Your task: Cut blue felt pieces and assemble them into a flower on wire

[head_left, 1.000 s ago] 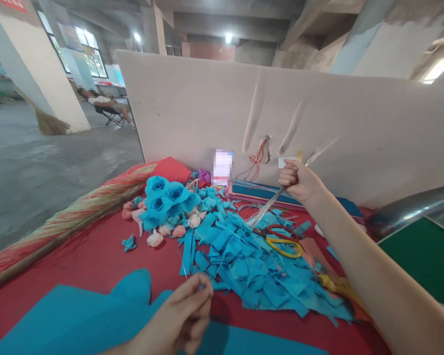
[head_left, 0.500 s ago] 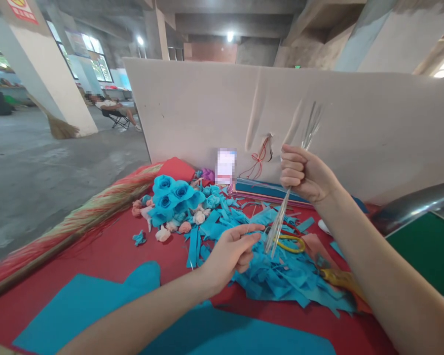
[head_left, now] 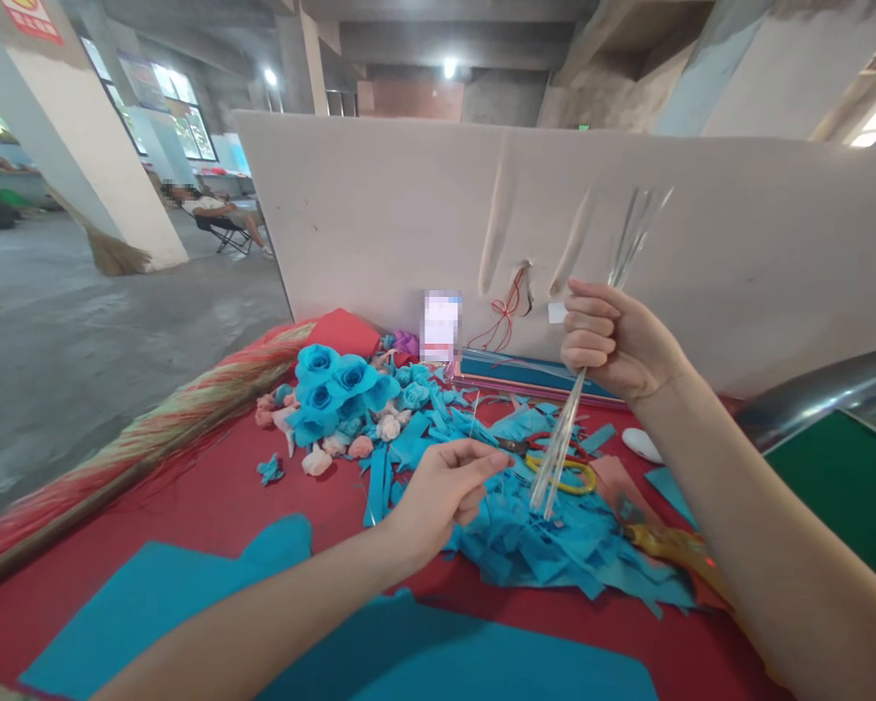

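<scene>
My right hand [head_left: 617, 341] is raised, its fingers wrapped round a bundle of thin, clear, shiny strands [head_left: 561, 443]. The strands fan out above the fist, and their lower ends hang over the blue scraps. My left hand [head_left: 445, 497] is lower and to the left, thumb and forefinger pinched together. A thin pale strand [head_left: 475, 407] rises from behind its fingers; the pinched part is hidden. Scissors with yellow and red handles [head_left: 569, 477] lie behind the bundle, on a heap of cut blue crepe paper [head_left: 555, 555].
Blue paper flowers [head_left: 336, 389] and small pink ones lie at the left of the heap. A yellow glue gun [head_left: 672, 547] and a white mouse-shaped object [head_left: 640, 445] are by my right arm. A white board [head_left: 380, 214] stands behind. Blue sheets [head_left: 167, 594] lie in front.
My left hand has drawn slightly away from the bundle, and the thin strand now shows above it. My right hand has moved a little to the right with the bundle.
</scene>
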`<state>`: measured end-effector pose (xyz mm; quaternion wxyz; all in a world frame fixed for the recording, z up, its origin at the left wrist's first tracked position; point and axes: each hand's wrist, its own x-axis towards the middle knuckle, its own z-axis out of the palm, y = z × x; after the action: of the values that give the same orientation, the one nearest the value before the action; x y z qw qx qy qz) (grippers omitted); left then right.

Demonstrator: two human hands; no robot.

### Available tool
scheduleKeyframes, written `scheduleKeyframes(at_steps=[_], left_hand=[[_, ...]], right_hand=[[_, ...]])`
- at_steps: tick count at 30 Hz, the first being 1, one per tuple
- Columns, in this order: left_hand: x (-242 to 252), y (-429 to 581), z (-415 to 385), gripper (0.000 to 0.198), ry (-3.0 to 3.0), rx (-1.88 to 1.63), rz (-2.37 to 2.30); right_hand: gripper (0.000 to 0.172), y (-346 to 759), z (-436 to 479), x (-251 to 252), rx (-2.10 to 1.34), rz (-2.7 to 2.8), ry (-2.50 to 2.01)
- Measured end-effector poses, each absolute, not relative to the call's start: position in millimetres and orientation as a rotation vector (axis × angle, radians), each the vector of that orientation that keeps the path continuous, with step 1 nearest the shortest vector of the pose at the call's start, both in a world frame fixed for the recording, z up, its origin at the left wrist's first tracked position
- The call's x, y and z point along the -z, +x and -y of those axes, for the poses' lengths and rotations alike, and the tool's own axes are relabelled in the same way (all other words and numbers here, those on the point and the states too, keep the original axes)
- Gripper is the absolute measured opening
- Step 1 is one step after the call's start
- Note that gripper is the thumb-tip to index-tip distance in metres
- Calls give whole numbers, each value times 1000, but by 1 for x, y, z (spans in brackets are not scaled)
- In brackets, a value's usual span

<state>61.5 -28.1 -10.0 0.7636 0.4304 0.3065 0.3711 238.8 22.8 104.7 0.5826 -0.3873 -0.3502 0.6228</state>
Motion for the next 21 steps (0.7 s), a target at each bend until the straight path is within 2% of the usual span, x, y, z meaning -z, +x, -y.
scheduleKeyframes(at_steps=[8,11,14,17,21], left_hand=[[23,44,28,26,1122,-694,-861],[35,36,27,27,1167,-621,-910],[41,31,27,36,1186,-568,-920],[44,28,27,32,1198,-557,-904],[55,25,36,38,1178,-522,-824]], right_hand=[[40,265,-33,-96,-1214,753,-961],[30,271,-54,-73,-1003,716,-949],[21,271,-79,-46,-868,693,-966],[19,266,-102,-21,-816,711,-996],[17,257,-122,7,-821,795,-1059]])
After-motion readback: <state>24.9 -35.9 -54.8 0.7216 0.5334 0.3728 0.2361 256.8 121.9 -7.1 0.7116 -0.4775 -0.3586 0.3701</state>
